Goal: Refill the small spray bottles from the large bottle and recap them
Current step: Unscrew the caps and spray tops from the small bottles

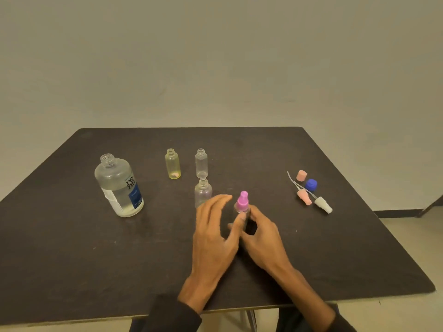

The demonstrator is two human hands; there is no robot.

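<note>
Both hands meet at table centre, on the small clear bottle with the pink spray cap (242,207). Right hand (262,232) has thumb and fingers curled round the bottle's lower body, steadying it upright. Left hand (214,226) is mostly spread, fingers loosely extended past the bottle's left side, thumb tip touching the body just under the cap; whether it actually pinches is hard to tell.

Key relation: bottle axis is vertical, cap sits directly above the grip, between the two hands. Either hand can reach the cap; the left looks freer, since the right is holding the body. Judgement: this is the only small bottle still capped, so the cap probably comes off next, by a twist about that vertical axis.

Outward from there: a clear open-necked small bottle (203,194) stands just beyond the left fingertips, near enough to get knocked. Behind it, another clear open small bottle (201,164) and a yellowish open small bottle (172,164), both upright. Large clear plastic bottle with a blue label (119,185), uncapped, partly filled, stands well to the left, so the left hand is nearer for the pour.

Loose caps lie well to the right on the dark table (72,236): a peach overcap (301,175), a blue cap (311,184), a peach spray head (304,197) and a white spray head (323,204), dip tubes pointing away.

No small bottle looks refilled yet.
</note>
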